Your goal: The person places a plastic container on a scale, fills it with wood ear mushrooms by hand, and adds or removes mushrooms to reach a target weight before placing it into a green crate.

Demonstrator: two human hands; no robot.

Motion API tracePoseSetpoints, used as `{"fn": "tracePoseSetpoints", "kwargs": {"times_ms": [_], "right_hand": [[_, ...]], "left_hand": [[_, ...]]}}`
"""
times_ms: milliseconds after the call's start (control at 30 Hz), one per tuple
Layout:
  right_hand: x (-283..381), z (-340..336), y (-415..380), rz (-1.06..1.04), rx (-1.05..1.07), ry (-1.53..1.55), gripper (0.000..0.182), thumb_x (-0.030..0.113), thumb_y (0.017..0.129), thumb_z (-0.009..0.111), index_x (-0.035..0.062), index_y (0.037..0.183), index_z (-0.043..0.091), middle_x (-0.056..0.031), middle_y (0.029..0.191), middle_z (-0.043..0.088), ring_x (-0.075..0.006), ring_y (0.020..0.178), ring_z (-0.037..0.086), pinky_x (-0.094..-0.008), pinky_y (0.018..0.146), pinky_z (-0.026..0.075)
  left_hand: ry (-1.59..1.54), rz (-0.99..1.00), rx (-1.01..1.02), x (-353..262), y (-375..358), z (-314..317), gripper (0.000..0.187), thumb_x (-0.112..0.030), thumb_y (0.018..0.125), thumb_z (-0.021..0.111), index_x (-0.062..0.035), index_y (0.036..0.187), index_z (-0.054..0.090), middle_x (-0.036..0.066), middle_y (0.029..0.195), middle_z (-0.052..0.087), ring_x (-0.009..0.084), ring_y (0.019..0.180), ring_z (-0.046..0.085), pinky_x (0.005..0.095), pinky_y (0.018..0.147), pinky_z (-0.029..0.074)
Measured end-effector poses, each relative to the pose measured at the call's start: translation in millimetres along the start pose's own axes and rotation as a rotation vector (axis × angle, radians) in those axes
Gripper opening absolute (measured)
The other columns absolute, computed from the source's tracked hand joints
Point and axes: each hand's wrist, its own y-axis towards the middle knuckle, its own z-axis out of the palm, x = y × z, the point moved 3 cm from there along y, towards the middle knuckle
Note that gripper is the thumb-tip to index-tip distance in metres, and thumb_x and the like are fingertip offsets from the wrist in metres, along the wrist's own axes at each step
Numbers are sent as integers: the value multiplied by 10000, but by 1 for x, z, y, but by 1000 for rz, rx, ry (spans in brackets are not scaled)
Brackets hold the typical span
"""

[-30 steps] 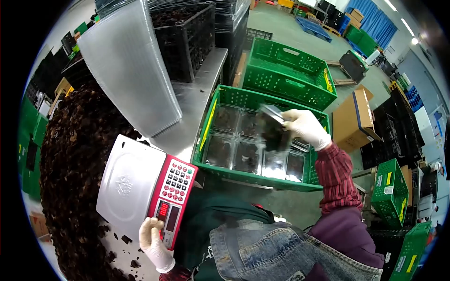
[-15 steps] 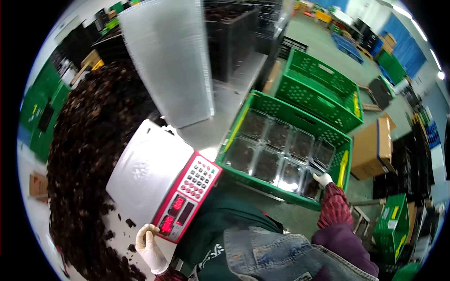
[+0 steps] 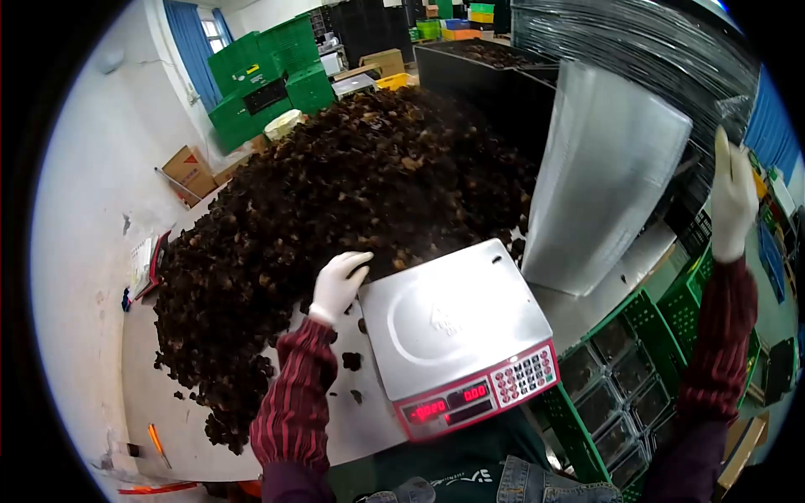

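Note:
My left hand (image 3: 338,285), in a white glove, lies at the edge of a big heap of dark dried fungus (image 3: 335,193), fingers spread and pointing into it, just left of the scale's steel pan (image 3: 449,314). The red-fronted scale (image 3: 482,398) shows lit red digits. My right hand (image 3: 732,197), also gloved, is raised high at the right, fingers straight up beside the top of a tall leaning stack of clear plastic containers (image 3: 608,180). A bit of clear plastic shows at its fingertips; whether it grips anything is unclear.
A green crate (image 3: 587,436) with several filled clear boxes sits low at the right, below the table. Black crates wrapped in film (image 3: 637,42) stand behind the stack. Green crates (image 3: 268,84) and a cardboard box (image 3: 191,172) lie at the far left wall. Loose fungus bits dot the table (image 3: 168,411).
The view has swung from the green crate to the heap. My right hand has left the crate and risen to the container stack. My left hand moved from the scale's front corner to the heap.

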Motion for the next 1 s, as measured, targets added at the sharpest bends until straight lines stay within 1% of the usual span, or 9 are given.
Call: {"fn": "tracePoseSetpoints", "kwargs": {"times_ms": [133, 200, 267, 433, 567, 633, 667, 867, 1000], "right_hand": [[6, 88, 66, 47, 346, -86, 228, 95, 924, 574, 54, 1131, 661, -77, 848, 590, -225, 731, 588, -328, 693, 511], [21, 126, 55, 226, 564, 104, 700, 579, 994, 278, 26, 726, 613, -167, 661, 584, -368, 625, 569, -450, 650, 475], [16, 130, 57, 175, 612, 67, 812, 677, 951, 220, 17, 677, 605, -182, 601, 567, -377, 604, 569, -465, 660, 464], [5, 125, 55, 303, 720, 207, 687, 607, 969, 348, 15, 831, 669, -133, 606, 497, -272, 571, 514, -382, 649, 431], [6, 127, 53, 329, 641, 181, 730, 633, 962, 333, 2, 804, 666, -131, 594, 454, -265, 560, 483, -350, 645, 427], [-28, 150, 40, -10, 656, 3, 327, 272, 977, 422, 162, 1275, 501, -62, 636, 415, -196, 555, 438, -318, 588, 420], [-36, 156, 32, -270, 556, -63, 600, 38, 962, 445, 260, 1504, 312, -14, 663, 375, -148, 552, 401, -292, 541, 403], [-42, 159, 34, -238, 564, -32, 805, -91, 844, 492, 236, 1533, 234, -19, 688, 481, -123, 572, 501, -278, 579, 484], [2, 126, 69, 97, 772, -39, 405, 385, 936, 346, 64, 1074, 551, -121, 649, 587, -253, 559, 562, -353, 573, 465]], "left_hand": [[121, 202, 281, 3, 67, 53, 213, -143, 848, 648, -98, 1046, 709, 106, 1060, 688, 297, 1021, 626, 350, 891, 503], [514, 248, 473, 10, 76, 80, 373, -395, 868, 609, -238, 1203, 658, 80, 1335, 568, 299, 1283, 468, 524, 1042, 373], [753, -7, 654, 20, 65, 83, 497, -535, 806, 624, -318, 1253, 622, 58, 1440, 470, 294, 1372, 358, 612, 1049, 307], [439, -339, 512, 69, 28, 41, 488, -493, 708, 669, -181, 1081, 717, 108, 1140, 614, 326, 1113, 543, 375, 938, 479], [255, -457, 414, 117, -52, 5, 455, -418, 706, 694, -162, 1082, 711, 101, 1133, 605, 311, 1101, 545, 407, 927, 487], [332, -329, 298, 101, -103, -9, 412, -366, 691, 739, -158, 1046, 710, 98, 1103, 600, 305, 1097, 541, 408, 902, 488], [300, -393, 323, 87, -117, -19, 394, -340, 674, 761, -163, 1021, 710, 88, 1098, 593, 305, 1103, 529, 406, 891, 490], [275, -518, 485, 41, -159, -48, 512, -312, 711, 777, -195, 1194, 651, 144, 1277, 512, 368, 1209, 463, 434, 1002, 437], [262, -288, 308, 55, -96, -64, 578, -357, 727, 749, -258, 1278, 608, 166, 1425, 437, 367, 1254, 457, 448, 1007, 436]]}}
